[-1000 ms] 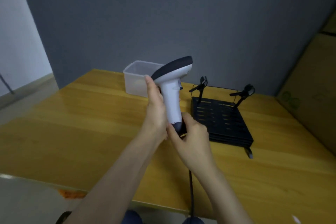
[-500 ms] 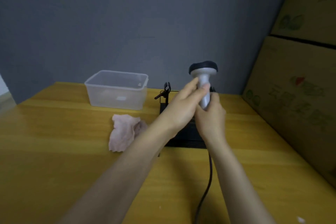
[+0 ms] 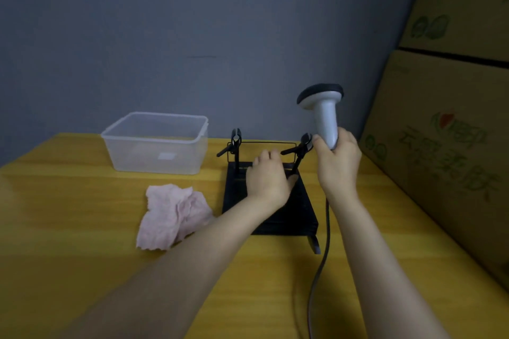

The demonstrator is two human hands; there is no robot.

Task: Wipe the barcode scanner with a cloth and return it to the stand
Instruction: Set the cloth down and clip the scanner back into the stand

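Right hand (image 3: pixel 337 162) clenched round smooth grey scanner (image 3: pixel 325 115) handle; left hand (image 3: pixel 268 177), fingers loosely spread, lay on black slotted stand (image 3: pixel 292 217); crumpled pink cloth (image 3: pixel 173 215) beside.

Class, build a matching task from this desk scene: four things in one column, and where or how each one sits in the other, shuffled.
1. barcode scanner
2. cloth
3. plastic tub
4. left hand

A. crumpled on the table
B. over the black stand
C. upright in the right hand
D. at the table's far edge, by the wall

Pairs: 1-C, 2-A, 3-D, 4-B
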